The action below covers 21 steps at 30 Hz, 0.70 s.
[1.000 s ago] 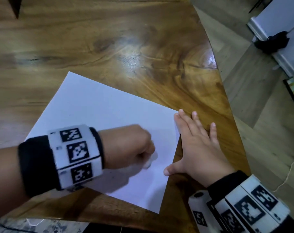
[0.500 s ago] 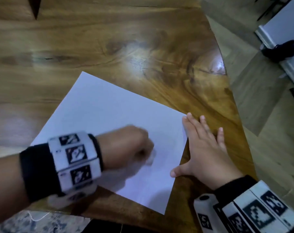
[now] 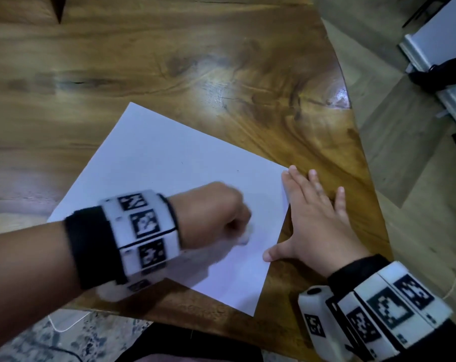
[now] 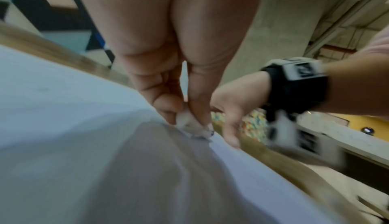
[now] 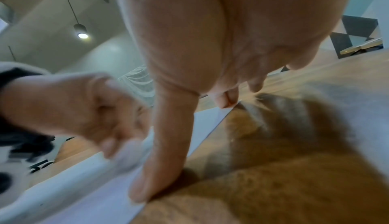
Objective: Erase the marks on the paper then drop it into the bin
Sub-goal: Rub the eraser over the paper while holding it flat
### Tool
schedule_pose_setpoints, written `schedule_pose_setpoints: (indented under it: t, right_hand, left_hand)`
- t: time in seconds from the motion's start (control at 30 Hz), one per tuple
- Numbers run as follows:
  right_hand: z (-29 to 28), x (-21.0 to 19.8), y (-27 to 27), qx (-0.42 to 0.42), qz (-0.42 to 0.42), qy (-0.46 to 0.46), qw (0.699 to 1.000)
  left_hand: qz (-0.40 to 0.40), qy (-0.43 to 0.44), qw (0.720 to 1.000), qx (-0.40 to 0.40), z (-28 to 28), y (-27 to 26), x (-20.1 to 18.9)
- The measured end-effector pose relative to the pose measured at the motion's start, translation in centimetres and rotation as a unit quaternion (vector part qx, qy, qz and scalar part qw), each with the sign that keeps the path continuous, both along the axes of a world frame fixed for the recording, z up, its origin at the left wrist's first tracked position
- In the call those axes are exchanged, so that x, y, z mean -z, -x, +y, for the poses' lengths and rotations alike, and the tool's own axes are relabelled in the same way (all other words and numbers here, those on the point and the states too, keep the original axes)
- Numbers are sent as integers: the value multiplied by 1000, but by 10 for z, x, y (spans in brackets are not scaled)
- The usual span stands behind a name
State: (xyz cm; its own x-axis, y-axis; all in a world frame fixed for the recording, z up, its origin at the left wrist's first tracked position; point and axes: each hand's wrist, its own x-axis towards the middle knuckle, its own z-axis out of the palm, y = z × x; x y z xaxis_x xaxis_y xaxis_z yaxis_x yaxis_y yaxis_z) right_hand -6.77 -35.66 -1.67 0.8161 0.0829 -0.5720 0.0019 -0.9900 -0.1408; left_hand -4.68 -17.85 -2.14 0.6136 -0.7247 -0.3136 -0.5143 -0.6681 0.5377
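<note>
A white sheet of paper (image 3: 169, 163) lies at an angle on the wooden table (image 3: 221, 61), near its right corner. My left hand (image 3: 216, 215) is curled in a fist over the sheet's right part and pinches a small white eraser (image 4: 190, 126) against the paper (image 4: 63, 127); the eraser (image 3: 245, 235) shows blurred in the head view. My right hand (image 3: 315, 220) lies flat with straight fingers across the paper's right edge, thumb (image 5: 145, 189) on the sheet (image 5: 94, 207). Any marks under the left hand are hidden.
The table's right edge (image 3: 357, 158) runs diagonally just beyond my right hand, with grey floor (image 3: 417, 205) past it. A dark bundle (image 3: 438, 74) lies on the floor by a white panel at the far right. The near table edge sits just below the paper.
My left hand keeps rubbing the eraser in short strokes on the same spot of the paper. The right hand stays flat on the sheet's edge. The head view shifted slightly.
</note>
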Motion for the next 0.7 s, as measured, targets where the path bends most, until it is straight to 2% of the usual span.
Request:
schedule_pose_setpoints:
  t: [0.03,0.1,0.17,0.23,0.3,0.37,0.47,0.53,0.57,0.67,0.7]
  right_hand:
    - [0,1,0,1,0,-2,1000]
    - [0,1,-1,1,3,-2,1000]
    - [0,1,-1,0,4,-2,1000]
    - [-1,1,-1,0,0,-3,1000]
    - [0,1,0,-2,-1,-2,1000]
    - [0,0,0,-3,0,0,1000]
    - [1,-1,0,-2,0,4,1000]
    - [2,-1,-1,-1,3,7,1000]
    - [2,-1,-1,0,6,8,1000]
    - [2,-1,-1,2,9,13,1000]
    - [2,-1,-1,3,9,13,1000]
  left_hand:
    - [-26,12,999,-22,-9,-7,-4]
    - [-7,19,999,-38,-20,-12,-6]
    - [-8,25,1000,6,-15,-1,-2]
    - [41,-5,998,50,0,22,7]
    - [14,-24,996,90,15,40,11]
    - [25,-28,997,69,20,36,12]
    - [-13,20,1000,11,8,12,8]
    - [-37,4,999,4,-1,3,-2]
    - [-22,30,999,-13,-1,4,1]
    - [21,22,999,14,8,22,3]
    - [69,25,997,-10,17,30,10]
